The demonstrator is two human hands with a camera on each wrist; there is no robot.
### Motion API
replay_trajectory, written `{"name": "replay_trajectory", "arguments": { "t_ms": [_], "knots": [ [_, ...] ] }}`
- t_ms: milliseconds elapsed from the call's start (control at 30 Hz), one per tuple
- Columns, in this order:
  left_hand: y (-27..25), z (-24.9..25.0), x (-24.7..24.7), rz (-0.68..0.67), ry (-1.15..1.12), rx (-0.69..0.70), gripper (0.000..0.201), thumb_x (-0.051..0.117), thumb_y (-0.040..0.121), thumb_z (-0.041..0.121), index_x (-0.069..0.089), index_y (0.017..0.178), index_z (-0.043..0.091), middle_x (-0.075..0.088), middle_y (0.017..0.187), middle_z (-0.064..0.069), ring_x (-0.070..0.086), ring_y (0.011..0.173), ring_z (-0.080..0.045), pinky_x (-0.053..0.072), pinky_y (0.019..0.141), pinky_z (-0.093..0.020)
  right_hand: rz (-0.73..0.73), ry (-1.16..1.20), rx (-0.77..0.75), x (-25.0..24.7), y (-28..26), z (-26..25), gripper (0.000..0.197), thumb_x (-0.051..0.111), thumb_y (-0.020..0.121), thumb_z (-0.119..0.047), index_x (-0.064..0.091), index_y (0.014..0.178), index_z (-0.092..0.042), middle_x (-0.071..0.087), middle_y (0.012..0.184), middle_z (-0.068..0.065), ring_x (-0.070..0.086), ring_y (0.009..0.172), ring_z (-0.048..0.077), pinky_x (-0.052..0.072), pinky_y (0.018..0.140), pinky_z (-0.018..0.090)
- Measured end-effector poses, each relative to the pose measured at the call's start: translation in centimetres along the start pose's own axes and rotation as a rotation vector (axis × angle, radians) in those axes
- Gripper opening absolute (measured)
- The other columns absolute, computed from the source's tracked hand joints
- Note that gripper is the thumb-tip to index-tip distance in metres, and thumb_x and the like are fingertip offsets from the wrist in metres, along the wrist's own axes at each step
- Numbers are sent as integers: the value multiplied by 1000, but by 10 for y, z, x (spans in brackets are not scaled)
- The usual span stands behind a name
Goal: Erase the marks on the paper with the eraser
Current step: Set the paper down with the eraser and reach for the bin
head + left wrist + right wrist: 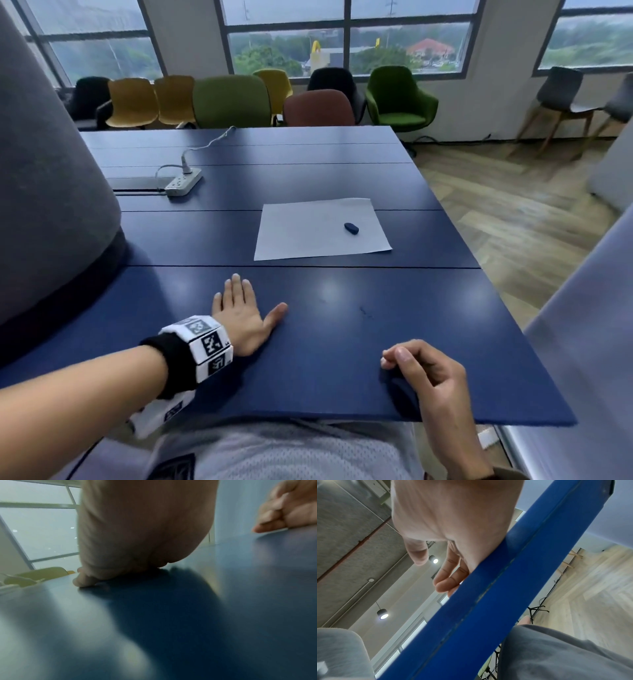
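I am looking across a dark blue counter [308, 178] in a room with tall windows and a row of coloured chairs [233, 101] along its far edge. The paper [301, 236] lies flat toward the right side of the counter, well beyond both hands, its near edge running roughly parallel to the counter's near edge. The eraser [351, 228], a small dark oval, rests on the right half of the sheet with its long axis slanting from far-left to near-right. I cannot make out any marks on the paper from the head view. My left hand [241, 315] lies flat and spread, palm down on the counter near its near edge. My right hand [426, 373] sits at the near-right part with fingers loosely curled and holding nothing, its wrist cut off by the frame. A white power strip [183, 183] lies far left. The left wrist view is blurred; the right wrist view shows mostly the counter's edge.
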State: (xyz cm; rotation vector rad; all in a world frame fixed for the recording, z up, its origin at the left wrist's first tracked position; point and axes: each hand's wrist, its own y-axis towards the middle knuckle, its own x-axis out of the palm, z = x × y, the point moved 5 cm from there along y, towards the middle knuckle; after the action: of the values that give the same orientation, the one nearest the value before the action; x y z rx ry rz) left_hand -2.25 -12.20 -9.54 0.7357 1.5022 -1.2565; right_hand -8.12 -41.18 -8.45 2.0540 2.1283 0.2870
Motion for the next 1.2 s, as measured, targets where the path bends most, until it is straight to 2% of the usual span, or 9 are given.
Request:
{"name": "replay_trajectory", "arguments": {
  "t_ms": [200,333,400,500,667,800,1000,1133,1200],
  "knots": [
    [-17,120,13,-47,1,352,108,11,84,82,-15,152,3,-27,158,-14,-25,146,-24,-14,118,-40,-8,-10,-26,1,0,0,37,60,73,-52,70,68,-16,70,70,12,64,67,14,49,67,21],
    [-21,185,13,-120,45,587,154,-28,27,94,-12,153,6,-23,159,-9,-23,147,-20,-12,119,-38,6,-39,-18,-1,3,2,40,65,67,-59,69,64,-19,71,68,9,65,63,12,50,65,19],
    [-24,192,3,-168,64,623,130,-15,56,93,-9,154,7,-19,161,-8,-18,148,-18,-9,120,-36,7,-43,-18,-2,2,3,40,64,68,-58,69,65,-19,71,69,10,65,64,12,50,66,20],
    [-21,167,-12,-120,-4,533,91,17,95,69,-10,154,5,-19,161,-10,-16,148,-19,-8,120,-37,-6,-23,-4,-1,0,4,36,61,73,-52,69,67,-17,70,71,12,64,67,14,50,68,23],
    [-25,60,8,-53,20,77,98,17,92,72,-14,152,1,-24,159,-14,-18,148,-25,-6,120,-41,-2,28,6,1,-1,5,37,62,75,-48,68,68,-13,68,72,13,63,69,15,48,66,22],
    [-37,82,17,0,-45,75,101,12,89,76,-16,151,1,-27,158,-14,-23,146,-25,-12,118,-42,5,29,-20,2,-1,4,36,62,76,-47,68,68,-13,68,72,13,64,69,15,48,67,21],
    [-33,199,24,-106,-82,407,161,-44,16,83,-14,152,2,-25,158,-13,-25,146,-24,-19,114,-42,82,10,-50,-9,0,9,43,61,78,-49,69,75,-7,68,73,12,61,73,19,47,69,23],
    [-24,211,-8,-190,-246,498,87,3,95,66,-5,154,2,-16,162,-12,-14,149,-21,-8,119,-35,137,29,-21,-9,-2,8,54,63,75,-67,71,75,-13,69,72,11,63,69,19,49,67,29],
    [-9,193,-29,-146,-240,477,79,13,101,56,-7,153,1,-17,161,-13,-14,149,-22,-6,120,-35,173,69,-5,-10,-3,8,62,64,71,-73,72,75,-12,68,71,12,63,67,21,50,65,31]
  ]
}}
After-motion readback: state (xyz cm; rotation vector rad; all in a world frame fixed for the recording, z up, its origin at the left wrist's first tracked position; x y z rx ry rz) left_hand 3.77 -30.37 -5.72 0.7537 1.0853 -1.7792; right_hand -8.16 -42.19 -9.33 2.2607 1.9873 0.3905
